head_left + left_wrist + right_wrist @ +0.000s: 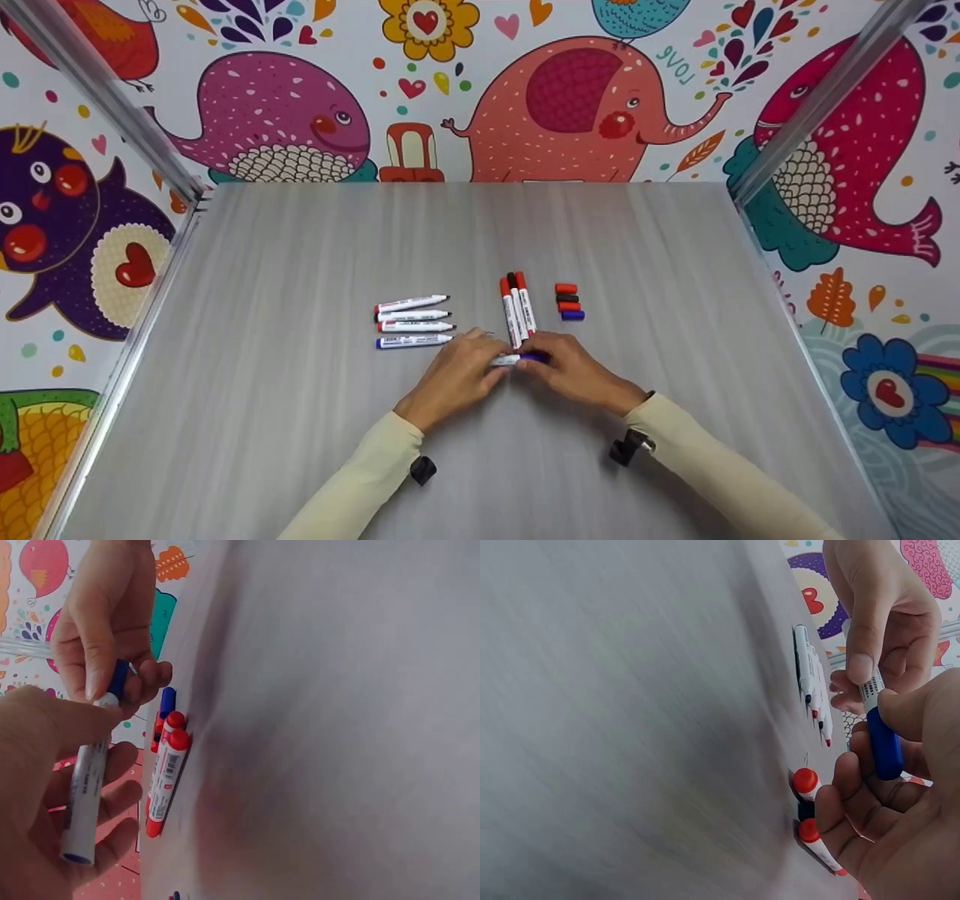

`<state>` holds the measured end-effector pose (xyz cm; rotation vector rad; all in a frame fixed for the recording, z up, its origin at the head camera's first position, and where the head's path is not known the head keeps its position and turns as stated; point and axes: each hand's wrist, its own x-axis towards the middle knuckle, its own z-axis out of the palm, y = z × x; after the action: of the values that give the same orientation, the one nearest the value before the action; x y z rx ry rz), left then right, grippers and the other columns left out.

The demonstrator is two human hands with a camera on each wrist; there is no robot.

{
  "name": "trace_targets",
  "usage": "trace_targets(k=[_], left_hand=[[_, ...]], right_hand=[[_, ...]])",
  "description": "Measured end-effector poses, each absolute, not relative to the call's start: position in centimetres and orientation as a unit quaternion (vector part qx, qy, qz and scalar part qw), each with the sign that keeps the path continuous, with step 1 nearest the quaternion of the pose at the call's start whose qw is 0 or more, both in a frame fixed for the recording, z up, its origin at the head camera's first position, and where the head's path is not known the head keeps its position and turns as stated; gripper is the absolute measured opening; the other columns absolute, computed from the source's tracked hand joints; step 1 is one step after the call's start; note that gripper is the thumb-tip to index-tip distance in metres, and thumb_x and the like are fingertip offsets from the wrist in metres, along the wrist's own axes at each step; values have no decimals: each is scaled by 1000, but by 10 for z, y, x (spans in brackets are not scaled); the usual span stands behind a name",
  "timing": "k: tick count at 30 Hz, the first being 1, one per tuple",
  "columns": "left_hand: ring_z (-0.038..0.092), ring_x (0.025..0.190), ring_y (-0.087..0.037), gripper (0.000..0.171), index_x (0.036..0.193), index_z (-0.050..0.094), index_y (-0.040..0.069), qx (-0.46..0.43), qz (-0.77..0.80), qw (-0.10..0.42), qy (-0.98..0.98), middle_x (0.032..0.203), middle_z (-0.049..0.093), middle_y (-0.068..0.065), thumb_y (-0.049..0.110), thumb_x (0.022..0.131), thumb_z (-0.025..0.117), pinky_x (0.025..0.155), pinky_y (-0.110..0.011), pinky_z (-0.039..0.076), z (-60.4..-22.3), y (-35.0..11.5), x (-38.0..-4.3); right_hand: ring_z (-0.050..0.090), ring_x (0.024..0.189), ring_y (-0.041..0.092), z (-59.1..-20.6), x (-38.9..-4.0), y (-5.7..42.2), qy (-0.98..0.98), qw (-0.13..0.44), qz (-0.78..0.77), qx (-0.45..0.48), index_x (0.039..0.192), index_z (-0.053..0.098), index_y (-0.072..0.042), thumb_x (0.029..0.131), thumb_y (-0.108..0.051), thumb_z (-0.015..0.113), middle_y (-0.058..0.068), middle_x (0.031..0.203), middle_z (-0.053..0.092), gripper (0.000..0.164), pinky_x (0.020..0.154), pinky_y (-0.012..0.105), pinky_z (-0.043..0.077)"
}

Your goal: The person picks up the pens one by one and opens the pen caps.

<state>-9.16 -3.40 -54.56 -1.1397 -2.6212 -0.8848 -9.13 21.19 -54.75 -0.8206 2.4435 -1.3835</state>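
Note:
Both hands are on one whiteboard marker [86, 795] with a white barrel and a blue cap [885, 746]. My left hand [459, 376] holds the barrel, the thumb lying along it in the left wrist view. Thumb and fingers of my right hand [576, 369] pinch the blue cap end, and the cap sits on the barrel. Just beyond the hands in the head view, capped markers [518, 311], two red and one black, lie side by side, their near ends close to the right fingers.
Left of the hands, several uncapped markers [412, 316] lie in a row with tips pointing right. Several loose caps [568, 298], red, black and blue, form a short column at the right. A patterned wall [420, 90] and metal rails [825, 97] bound the table [300, 450].

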Motion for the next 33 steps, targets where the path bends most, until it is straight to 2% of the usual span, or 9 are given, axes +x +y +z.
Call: trace_targets(k=[5, 9, 15, 22, 30, 33], left_hand=[[67, 91, -19, 25, 117, 82, 12, -398, -251, 125, -874, 98, 79, 0, 20, 94, 89, 74, -36, 54, -550, -30, -90], [67, 90, -20, 23, 116, 83, 13, -401, -246, 138, -872, 95, 78, 0, 24, 96, 88, 74, -36, 53, -554, -29, -91], [68, 93, -18, 20, 115, 84, 13, -382, -279, 104, -875, 100, 81, 1, 24, 98, 86, 77, -37, 55, -554, -30, -92], [70, 92, -14, 18, 116, 86, 14, -360, -338, 62, -867, 102, 82, 3, 24, 100, 84, 78, -37, 55, -549, -32, -94], [61, 76, -15, 21, 119, 87, 15, -372, -363, 77, -851, 84, 75, 1, 18, 98, 84, 75, -41, 52, -547, -33, -96], [58, 74, -13, 22, 118, 87, 15, -372, -384, 76, -842, 82, 74, 1, 15, 96, 85, 72, -39, 50, -546, -33, -96]], right_hand=[[65, 100, 17, -552, -90, 211, 827, 109, -479, -274, 124, 80, -13, 108, -17, 72, 2, 117, 75, 18, 90, 28, 55], [67, 102, 18, -554, -89, 212, 823, 96, -489, -274, 126, 82, -11, 107, -16, 73, 4, 120, 77, 21, 92, 28, 56], [70, 105, 20, -555, -91, 212, 814, 79, -501, -283, 125, 83, -9, 106, -16, 75, 9, 121, 79, 22, 94, 28, 58], [70, 103, 16, -554, -95, 213, 813, 69, -498, -294, 123, 84, -13, 106, -15, 75, 6, 117, 79, 20, 94, 28, 58], [69, 101, 18, -553, -93, 212, 815, 51, -489, -306, 125, 83, -10, 104, -12, 76, 5, 119, 79, 22, 94, 29, 60], [69, 100, 19, -553, -92, 212, 813, 45, -489, -312, 126, 83, -10, 104, -11, 77, 7, 119, 78, 23, 96, 29, 60]])
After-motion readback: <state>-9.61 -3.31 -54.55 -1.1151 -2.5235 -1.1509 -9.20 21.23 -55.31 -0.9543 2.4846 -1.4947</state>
